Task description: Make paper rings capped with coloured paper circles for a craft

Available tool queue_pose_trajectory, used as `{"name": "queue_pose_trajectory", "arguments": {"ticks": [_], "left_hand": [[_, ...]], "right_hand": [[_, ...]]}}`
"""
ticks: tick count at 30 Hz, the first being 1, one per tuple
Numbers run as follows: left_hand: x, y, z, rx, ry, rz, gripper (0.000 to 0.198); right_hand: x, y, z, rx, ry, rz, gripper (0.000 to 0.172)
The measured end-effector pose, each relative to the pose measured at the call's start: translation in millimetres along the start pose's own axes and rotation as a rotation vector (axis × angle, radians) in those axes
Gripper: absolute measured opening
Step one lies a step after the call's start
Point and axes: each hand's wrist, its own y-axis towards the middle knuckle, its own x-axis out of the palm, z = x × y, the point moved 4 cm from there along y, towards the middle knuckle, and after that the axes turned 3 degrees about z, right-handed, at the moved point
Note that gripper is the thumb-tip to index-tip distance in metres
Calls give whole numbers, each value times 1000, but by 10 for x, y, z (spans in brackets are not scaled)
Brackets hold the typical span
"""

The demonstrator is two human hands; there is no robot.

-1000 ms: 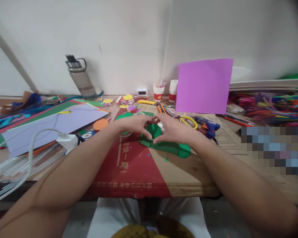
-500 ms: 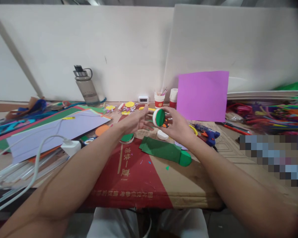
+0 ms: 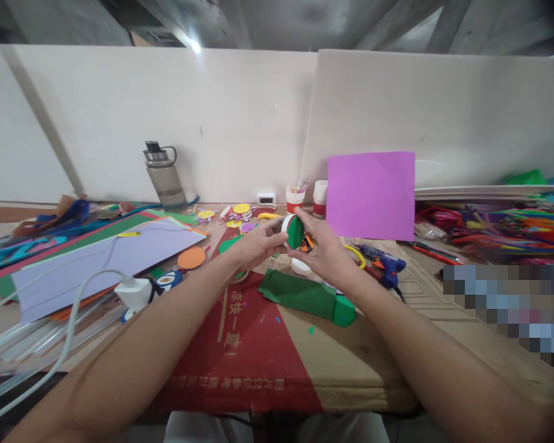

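Note:
A round disc [image 3: 296, 232] with a green face and a white rim is held up on edge above the worktable. My left hand [image 3: 261, 243] grips its left side, thumb against the white rim. On the other side, my right hand [image 3: 322, 246] has its fingertips on the top and lower edge. Below them a dark green folded sheet [image 3: 300, 294] lies on flattened cardboard, with a brighter green rounded piece [image 3: 344, 311] at its right end. A white disc [image 3: 300, 266] sits just under my right hand. Another green piece [image 3: 229, 244] is partly hidden behind my left forearm.
To the right are a blue glue gun [image 3: 388, 266] and a standing purple sheet [image 3: 370, 197]. Paper cups [image 3: 295, 198] and a water bottle [image 3: 165, 181] stand along the back. Coloured sheets [image 3: 106, 255] and a white plug with cable [image 3: 135, 291] lie left.
My left hand has closed on the disc's rim; half a second ago its fingers were spread beside it. My right hand stays on the disc. The camera view has tilted upward.

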Motion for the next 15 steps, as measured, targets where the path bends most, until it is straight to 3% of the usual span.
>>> {"name": "queue_pose_trajectory", "arguments": {"ticks": [7, 12, 15], "left_hand": [[3, -4, -139, -106, -106, -5, 38], [68, 4, -172, -44, -145, 114, 20], [95, 0, -170, -55, -199, 146, 23]], "right_hand": [[10, -9, 87, 46, -47, 33, 77], [32, -5, 103, 113, 18, -8, 78], [25, -2, 153, 228, 154, 23, 70]]}}
